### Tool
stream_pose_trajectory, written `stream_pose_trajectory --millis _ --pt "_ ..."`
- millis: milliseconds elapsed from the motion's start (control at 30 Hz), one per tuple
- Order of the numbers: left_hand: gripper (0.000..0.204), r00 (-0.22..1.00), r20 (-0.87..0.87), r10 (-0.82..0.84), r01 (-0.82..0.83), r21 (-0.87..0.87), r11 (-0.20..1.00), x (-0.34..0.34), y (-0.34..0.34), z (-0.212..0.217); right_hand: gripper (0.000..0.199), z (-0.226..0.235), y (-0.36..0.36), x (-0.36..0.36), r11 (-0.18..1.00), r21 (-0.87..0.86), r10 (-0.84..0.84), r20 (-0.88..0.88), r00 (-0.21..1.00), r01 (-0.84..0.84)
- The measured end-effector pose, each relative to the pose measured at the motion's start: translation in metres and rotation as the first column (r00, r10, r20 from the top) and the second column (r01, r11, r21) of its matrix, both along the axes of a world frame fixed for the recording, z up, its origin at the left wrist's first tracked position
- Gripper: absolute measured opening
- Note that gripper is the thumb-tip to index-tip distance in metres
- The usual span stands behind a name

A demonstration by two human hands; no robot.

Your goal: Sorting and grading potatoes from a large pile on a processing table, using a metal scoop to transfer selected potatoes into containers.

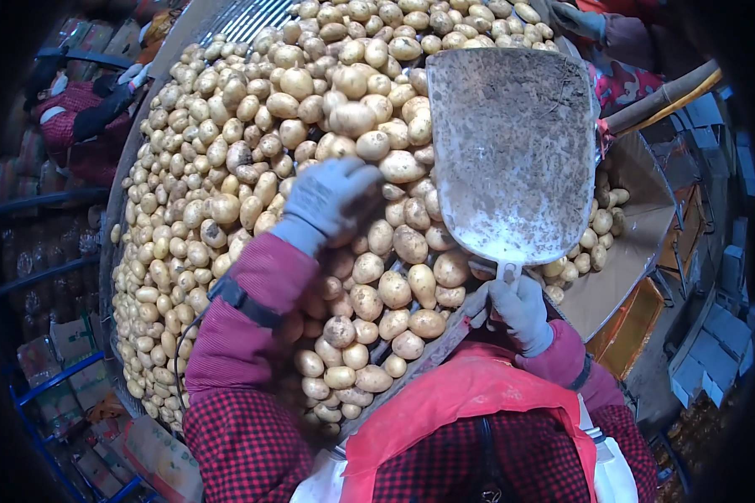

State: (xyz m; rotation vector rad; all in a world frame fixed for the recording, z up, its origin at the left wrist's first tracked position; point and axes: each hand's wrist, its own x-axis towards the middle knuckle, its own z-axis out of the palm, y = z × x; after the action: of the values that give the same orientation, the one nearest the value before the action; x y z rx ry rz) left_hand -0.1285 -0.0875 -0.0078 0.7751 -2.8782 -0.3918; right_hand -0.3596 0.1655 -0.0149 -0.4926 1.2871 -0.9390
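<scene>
Many pale yellow potatoes (226,205) cover a wide slatted metal table (247,21). Over their middle is my left hand (323,201) in a grey glove, its bent fingers apart and pointing right. I see nothing held in it, though its underside is hidden. Just beyond its fingers one potato (352,119) looks blurred. At the table's near right edge, my gloved right hand (522,312) is wrapped round the short handle of a large metal scoop (516,151). The scoop's blade, scuffed and smeared with dirt, points away from me and bears no potatoes.
Right of the scoop, a cardboard box (633,256) holds more potatoes. A wooden pole (667,99) juts in at the upper right, near another person's gloved hand (580,21). Another person (84,121) is at the far left, beyond the table. Blue rails (54,381) and cartons stand at lower left.
</scene>
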Motion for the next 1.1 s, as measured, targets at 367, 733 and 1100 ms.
stream_pose_trajectory --millis 367,733,1100 --pt "0.038 0.932 0.04 0.362 -0.362 0.007 0.932 0.024 -0.057 -0.018 0.057 0.004 -0.005 0.006 0.999 0.029 -0.018 -0.054 0.998 0.019" --pt "0.036 0.921 0.191 0.34 -0.382 0.262 0.886 -0.018 0.042 0.006 0.058 -0.008 -0.001 0.007 0.999 -0.025 -0.022 -0.035 0.999 0.021" --pt "0.037 0.966 0.124 0.226 -0.217 -0.078 0.973 -0.025 0.065 -0.013 0.045 -0.008 0.001 0.008 0.995 -0.02 -0.094 -0.002 0.996 0.094"
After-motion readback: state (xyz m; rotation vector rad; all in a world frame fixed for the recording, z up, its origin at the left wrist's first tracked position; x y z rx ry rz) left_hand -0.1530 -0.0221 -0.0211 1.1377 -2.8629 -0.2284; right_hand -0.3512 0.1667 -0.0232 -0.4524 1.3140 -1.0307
